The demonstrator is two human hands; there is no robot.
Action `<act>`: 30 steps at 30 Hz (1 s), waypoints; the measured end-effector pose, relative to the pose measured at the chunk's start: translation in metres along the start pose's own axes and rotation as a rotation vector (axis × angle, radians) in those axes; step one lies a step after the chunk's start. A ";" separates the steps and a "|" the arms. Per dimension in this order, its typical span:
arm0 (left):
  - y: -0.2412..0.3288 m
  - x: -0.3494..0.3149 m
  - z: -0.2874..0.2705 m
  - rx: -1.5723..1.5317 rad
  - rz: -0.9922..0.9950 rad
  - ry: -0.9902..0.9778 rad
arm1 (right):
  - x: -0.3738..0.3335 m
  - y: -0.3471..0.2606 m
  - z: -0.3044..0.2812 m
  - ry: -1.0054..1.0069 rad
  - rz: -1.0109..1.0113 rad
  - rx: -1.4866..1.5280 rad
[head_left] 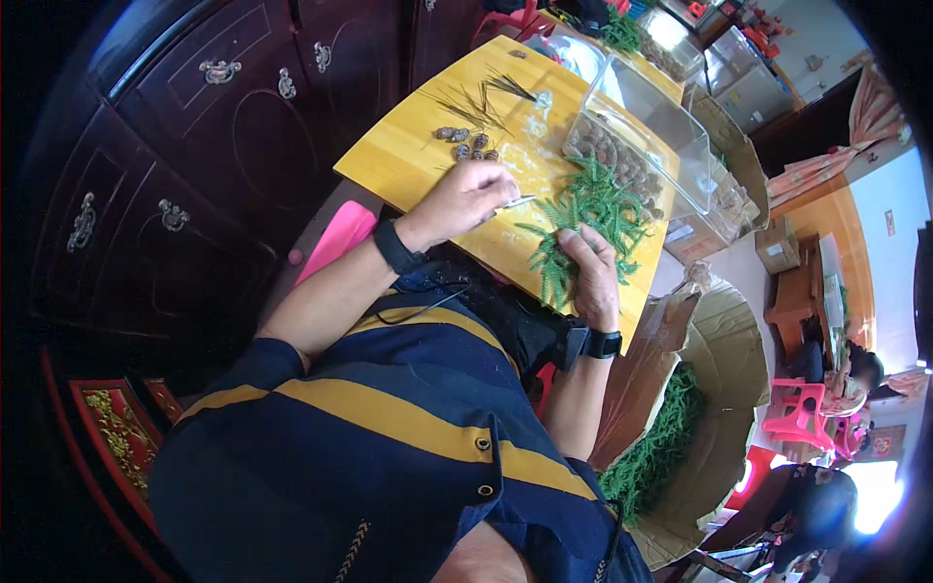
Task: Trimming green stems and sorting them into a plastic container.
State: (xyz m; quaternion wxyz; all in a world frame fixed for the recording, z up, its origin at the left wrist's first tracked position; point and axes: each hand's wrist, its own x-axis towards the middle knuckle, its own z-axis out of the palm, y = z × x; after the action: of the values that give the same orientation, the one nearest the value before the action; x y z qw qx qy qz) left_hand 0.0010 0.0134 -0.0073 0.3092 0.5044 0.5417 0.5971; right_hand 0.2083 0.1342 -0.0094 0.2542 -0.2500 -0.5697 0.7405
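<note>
Over the yellow wooden table (398, 126), my left hand (471, 199) is closed in a pinch on a thin pale strip (521, 201), too small to name surely. My right hand (595, 277) grips artificial fern sprigs (598, 209), thumb on top, their green fronds spreading over the table. The strip's tip points toward the fronds. Beyond my left hand lie several small brown pine cones (466, 139) and thin dark wire stems (481, 102). White residue (525, 155) marks the tabletop between the stems and the fern.
A clear plastic bin (695, 160) holding many brown cones stands at the table's right. Below it, an open cardboard box (734, 389) contains green foliage (671, 437). A pink stool (338, 233) is by my left forearm; dark cabinets (233, 107) line the left. Other people (855, 374) are far right.
</note>
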 end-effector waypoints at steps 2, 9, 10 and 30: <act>0.002 -0.001 -0.002 -0.026 -0.015 0.049 | -0.002 -0.002 -0.004 0.019 -0.008 0.044; -0.001 0.002 0.021 -0.150 0.022 -0.113 | -0.005 -0.005 0.001 -0.001 0.025 0.063; -0.001 0.002 0.023 -0.149 0.021 -0.114 | -0.004 -0.005 0.003 -0.014 0.039 0.064; -0.003 -0.003 0.007 -0.131 -0.146 0.044 | 0.001 0.005 0.003 -0.100 0.023 0.019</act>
State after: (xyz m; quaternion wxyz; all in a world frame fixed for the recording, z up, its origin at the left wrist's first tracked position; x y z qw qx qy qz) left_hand 0.0076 0.0138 -0.0117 0.3721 0.4292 0.5433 0.6181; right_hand 0.2051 0.1311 -0.0140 0.2193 -0.2166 -0.5718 0.7603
